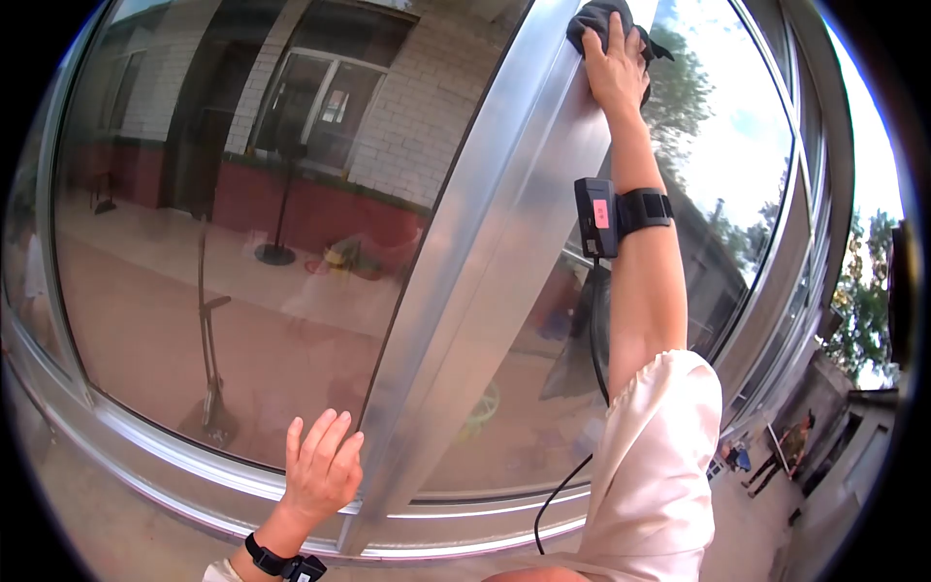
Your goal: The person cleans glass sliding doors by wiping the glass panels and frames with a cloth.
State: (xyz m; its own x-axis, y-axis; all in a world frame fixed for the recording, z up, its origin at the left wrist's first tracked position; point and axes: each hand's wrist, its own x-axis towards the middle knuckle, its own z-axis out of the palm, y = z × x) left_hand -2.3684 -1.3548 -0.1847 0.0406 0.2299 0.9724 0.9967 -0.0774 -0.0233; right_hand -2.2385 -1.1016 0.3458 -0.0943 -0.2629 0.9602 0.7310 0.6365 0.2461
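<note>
High up, my right hand (617, 66) presses a dark cloth (598, 21) against the metal window frame (465, 242), where it meets the right glass pane (727, 116). Its fingers spread over the cloth, and part of the cloth sticks out to the right. My left hand (323, 468) is low, by the bottom corner of the left glass pane (242, 359). That hand is empty, with its fingers stretched upward; whether it touches the glass I cannot tell.
A black device (596, 218) is strapped to my right forearm, with a cable (597, 339) hanging from it. Through or mirrored in the left pane appear a long-handled dustpan (208, 407) and a brick wall. A person (790, 448) stands far off at the lower right.
</note>
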